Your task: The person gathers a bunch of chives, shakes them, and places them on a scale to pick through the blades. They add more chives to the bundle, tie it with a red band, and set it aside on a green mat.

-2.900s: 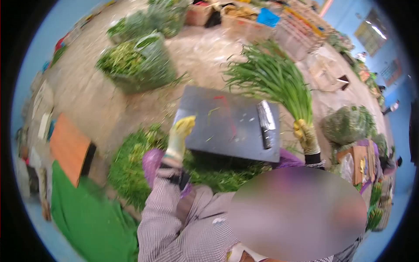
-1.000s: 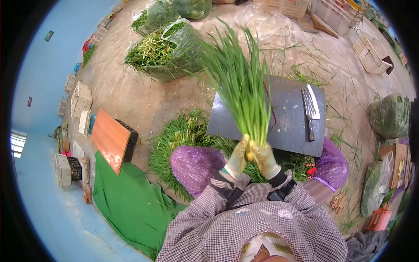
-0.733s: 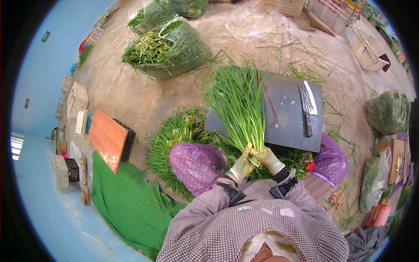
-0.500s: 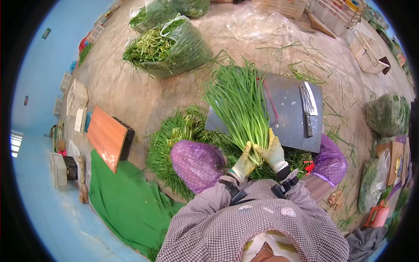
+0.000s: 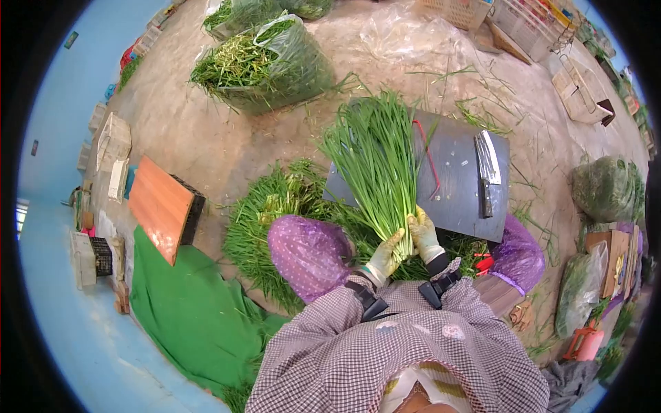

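A long bunch of green chives (image 5: 382, 165) lies with its leaf tips spread over a dark grey board (image 5: 458, 193). My left hand (image 5: 385, 256), in a pale, stained glove, is closed around the lower left side of the stalks. From the right, my gloved right hand (image 5: 425, 234) presses its fingers along the same stalk ends, close to the left. A red strip (image 5: 430, 155) lies on the board beside the bunch. Farther right on the board rests a cleaver-like knife (image 5: 487, 172) with a black handle, touched by neither hand.
Loose chives (image 5: 258, 227) are heaped beside my left knee, which has a purple cover (image 5: 310, 251). A full plastic bag of greens (image 5: 289, 65) stands ahead. An orange-brown panel (image 5: 162, 206) and green cloth (image 5: 193, 310) are at left, a white crate (image 5: 578, 89) at right.
The bunch has narrowed, with its stalks closer together. My right hand has shifted slightly left along it, and my left hand stays at the stalk ends. The view has turned a little.
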